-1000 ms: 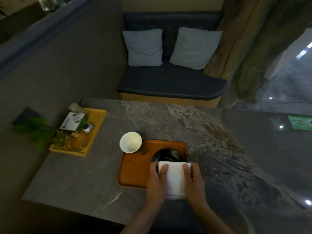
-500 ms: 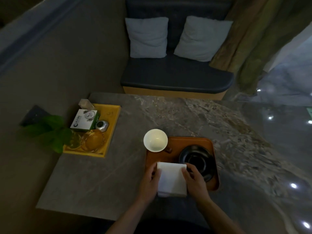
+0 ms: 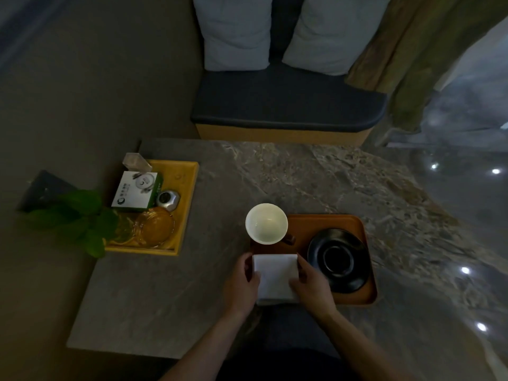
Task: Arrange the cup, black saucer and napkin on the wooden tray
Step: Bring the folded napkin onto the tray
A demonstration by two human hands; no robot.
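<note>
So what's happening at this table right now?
A person is setting out tea things on a wooden tray. Both hands, the left hand and the right hand, hold the sides of a folded white napkin at the tray's near left part. The black saucer lies on the right of the tray, and the empty white cup stands at its far left corner.
</note>
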